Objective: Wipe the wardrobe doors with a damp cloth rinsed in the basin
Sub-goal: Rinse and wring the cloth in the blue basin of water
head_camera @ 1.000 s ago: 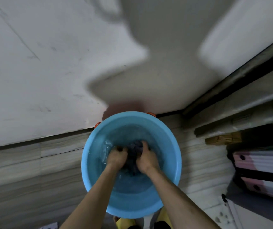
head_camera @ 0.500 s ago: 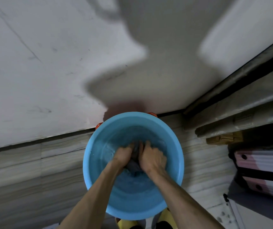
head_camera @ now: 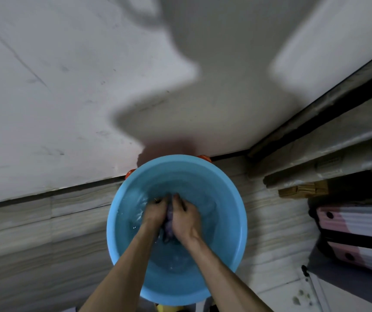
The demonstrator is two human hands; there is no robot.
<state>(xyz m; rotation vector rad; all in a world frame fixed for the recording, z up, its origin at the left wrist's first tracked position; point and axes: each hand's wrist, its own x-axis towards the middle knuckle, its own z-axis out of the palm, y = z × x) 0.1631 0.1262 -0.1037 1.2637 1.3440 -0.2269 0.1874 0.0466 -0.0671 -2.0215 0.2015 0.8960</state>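
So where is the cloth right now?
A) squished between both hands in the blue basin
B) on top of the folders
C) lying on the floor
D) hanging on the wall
A: the left hand and right hand grip the dark cloth between them, down in the water of the basin.
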